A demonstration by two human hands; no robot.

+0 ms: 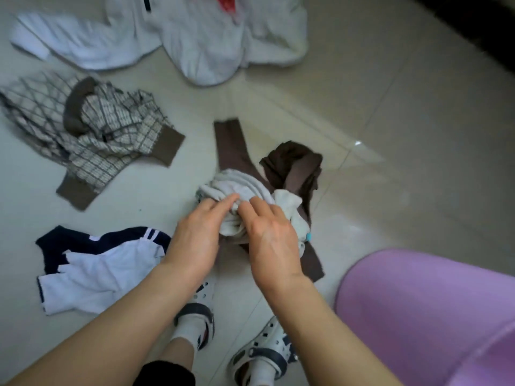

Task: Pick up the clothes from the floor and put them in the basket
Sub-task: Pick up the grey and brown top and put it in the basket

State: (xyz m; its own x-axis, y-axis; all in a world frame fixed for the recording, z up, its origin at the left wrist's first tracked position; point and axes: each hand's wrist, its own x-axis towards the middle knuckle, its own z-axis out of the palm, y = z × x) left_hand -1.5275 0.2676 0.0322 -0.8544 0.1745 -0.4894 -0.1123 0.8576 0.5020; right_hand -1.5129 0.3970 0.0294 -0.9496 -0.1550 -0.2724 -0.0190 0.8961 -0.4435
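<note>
A bunched cream-white garment lies on top of brown trousers on the tiled floor. My left hand and my right hand both press down on the white bundle, fingers curled into its folds. The purple basket stands at the lower right, close to my right forearm. Other clothes lie around: a plaid brown-cuffed top to the left, a navy and white garment at the lower left, and a white jacket at the top.
My feet in white clogs and socks stand just below the bundle. A dark edge of furniture runs across the top right corner. Bare glossy tiles stretch to the right of the clothes.
</note>
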